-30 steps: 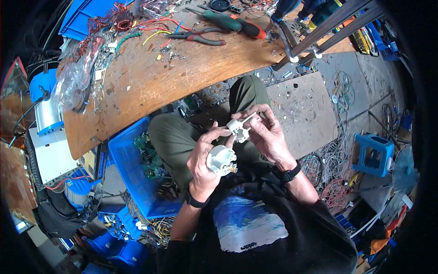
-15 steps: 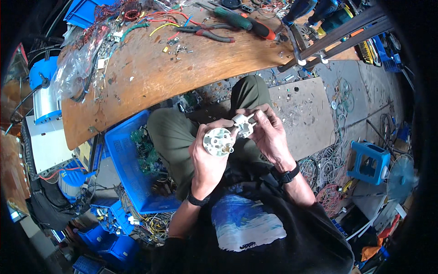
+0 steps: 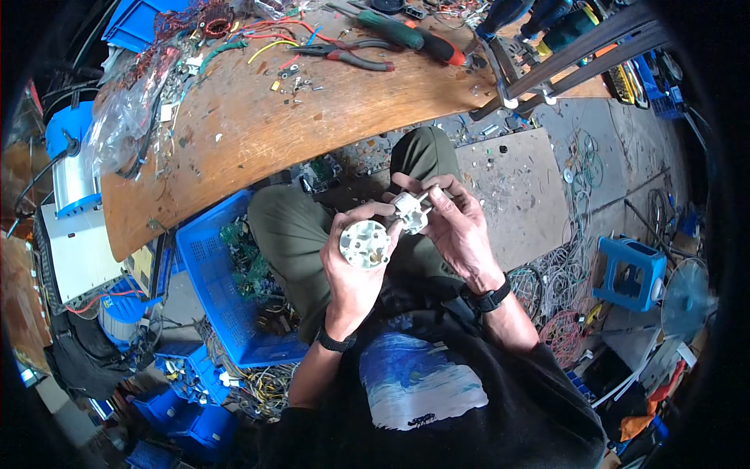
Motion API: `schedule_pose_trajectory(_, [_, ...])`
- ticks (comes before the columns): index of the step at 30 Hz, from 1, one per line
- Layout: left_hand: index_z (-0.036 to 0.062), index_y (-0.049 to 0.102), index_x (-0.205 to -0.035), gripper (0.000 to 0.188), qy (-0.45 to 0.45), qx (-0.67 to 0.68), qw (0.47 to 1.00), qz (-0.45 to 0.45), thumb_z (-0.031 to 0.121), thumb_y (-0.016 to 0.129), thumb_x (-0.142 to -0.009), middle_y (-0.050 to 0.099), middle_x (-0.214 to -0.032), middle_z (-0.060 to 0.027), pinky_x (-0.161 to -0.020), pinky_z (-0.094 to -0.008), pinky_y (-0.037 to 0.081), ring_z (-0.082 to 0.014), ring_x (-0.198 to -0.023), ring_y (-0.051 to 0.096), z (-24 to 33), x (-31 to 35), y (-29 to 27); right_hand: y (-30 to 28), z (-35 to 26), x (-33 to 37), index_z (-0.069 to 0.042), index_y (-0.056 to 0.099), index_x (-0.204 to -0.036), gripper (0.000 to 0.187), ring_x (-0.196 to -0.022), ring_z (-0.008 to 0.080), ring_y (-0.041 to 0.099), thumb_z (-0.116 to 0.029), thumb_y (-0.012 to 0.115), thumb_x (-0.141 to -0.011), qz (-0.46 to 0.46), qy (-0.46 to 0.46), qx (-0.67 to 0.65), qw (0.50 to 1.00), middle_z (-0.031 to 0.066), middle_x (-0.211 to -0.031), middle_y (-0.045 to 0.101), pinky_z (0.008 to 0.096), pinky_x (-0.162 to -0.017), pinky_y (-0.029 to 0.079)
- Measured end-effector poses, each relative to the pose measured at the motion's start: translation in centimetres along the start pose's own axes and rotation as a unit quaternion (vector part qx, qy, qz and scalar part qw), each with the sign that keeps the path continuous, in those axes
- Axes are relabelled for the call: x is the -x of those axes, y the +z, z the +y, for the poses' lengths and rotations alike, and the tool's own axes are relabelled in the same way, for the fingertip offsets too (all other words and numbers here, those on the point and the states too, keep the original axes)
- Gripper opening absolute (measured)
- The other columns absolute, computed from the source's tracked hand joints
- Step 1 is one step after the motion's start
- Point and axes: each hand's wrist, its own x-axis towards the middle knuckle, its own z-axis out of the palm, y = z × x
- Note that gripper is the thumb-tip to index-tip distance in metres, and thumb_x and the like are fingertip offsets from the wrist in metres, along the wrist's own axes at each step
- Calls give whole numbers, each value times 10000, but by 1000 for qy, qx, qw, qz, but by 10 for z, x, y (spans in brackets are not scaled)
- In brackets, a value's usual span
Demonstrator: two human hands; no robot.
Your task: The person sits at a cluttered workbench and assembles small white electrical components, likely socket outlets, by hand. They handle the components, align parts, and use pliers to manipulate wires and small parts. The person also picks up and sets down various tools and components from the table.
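While the left hand (image 3: 349, 275) holds a round white part (image 3: 365, 244) above the green trousers (image 3: 289, 234), the right hand (image 3: 462, 237) pinches a smaller white part (image 3: 409, 208) just beside the first. Left of the trousers stands a blue basket (image 3: 200, 270) with green boards (image 3: 248, 267) inside; farther, pliers (image 3: 361, 60) lie on the wooden table (image 3: 250, 137).

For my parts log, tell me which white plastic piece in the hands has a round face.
The large, disc-faced white plastic piece held in the left hand. The other, a smaller, irregular white plastic piece, sits nearer the right hand.
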Motion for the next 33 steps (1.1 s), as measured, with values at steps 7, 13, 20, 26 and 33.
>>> schedule_pose_trajectory(7, [-25,663,-1113,287,-78,12,997,-23,-86,787,-861,705,-1134,-97,-931,-302,544,-154,-1017,670,0,0,1,5,0,1,-41,588,-1215,223,-1198,257,667,-214,580,-1075,18,-1,15,1000,225,-1419,602,411,-990,595])
schedule_pose_trajectory(13, [-66,645,-1140,264,-133,109,985,-16,-124,728,-896,709,-1120,-111,-918,-289,581,-165,-1024,691,-6,-3,4,-3,2,1,-43,582,-1213,238,-1180,255,674,-244,551,-1089,28,25,17,999,222,-1387,622,402,-999,591])
schedule_pose_trajectory(20, [-79,637,-1144,273,-120,105,987,-26,-171,693,-893,690,-1176,-135,-957,-300,584,-180,-1069,686,-15,-1,6,2,3,1,-58,532,-1220,231,-1159,277,684,-255,522,-1101,42,14,-11,999,246,-1374,619,401,-976,604])
schedule_pose_trajectory(26, [-82,630,-1163,286,-101,121,987,-38,-164,694,-897,686,-1184,-134,-970,-306,587,-190,-1087,687,-11,-1,7,-2,3,1,-62,509,-1170,188,-1135,283,695,-233,532,-1096,33,-3,20,999,266,-1335,636,402,-948,615])
schedule_pose_trajectory(33, [-82,629,-1175,285,-146,191,971,-13,-139,705,-906,684,-1189,-138,-960,-311,596,-188,-1072,694,-5,0,11,0,9,2,-67,538,-1125,172,-1000,201,727,-229,575,-1080,78,-39,80,993,193,-1249,702,347,-854,627])
